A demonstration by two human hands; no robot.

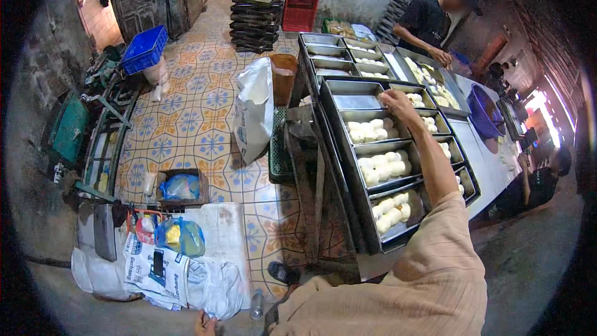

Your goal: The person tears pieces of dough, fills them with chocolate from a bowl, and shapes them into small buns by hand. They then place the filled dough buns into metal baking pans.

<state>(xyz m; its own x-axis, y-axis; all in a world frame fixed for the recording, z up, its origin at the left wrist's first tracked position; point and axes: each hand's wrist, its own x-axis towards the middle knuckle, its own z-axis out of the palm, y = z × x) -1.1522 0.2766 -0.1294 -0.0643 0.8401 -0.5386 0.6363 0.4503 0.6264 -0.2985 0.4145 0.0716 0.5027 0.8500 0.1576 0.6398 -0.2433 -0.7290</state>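
My right hand point(398, 101) is stretched over a dark metal rack of loaf pans point(359, 99), its fingers curled at the divider beside a bare pan. Whether it pinches a piece of dough is hidden. Rows of pale dough pieces point(384, 168) lie in the nearer pans, and more dough fills pans on the right and in a second rack point(324, 51) behind. My left hand point(205, 323) shows only partly at the lower edge, next to a crumpled white plastic bag point(214, 286); its grip is not visible.
Across the table a person point(429, 25) works over a tray of dough point(429, 81), near a purple basin point(485, 111). A white sack point(255, 112) stands left of the table. Stacked pans point(256, 22) and a red crate point(300, 11) stand behind. A low bench holds bags point(180, 236).
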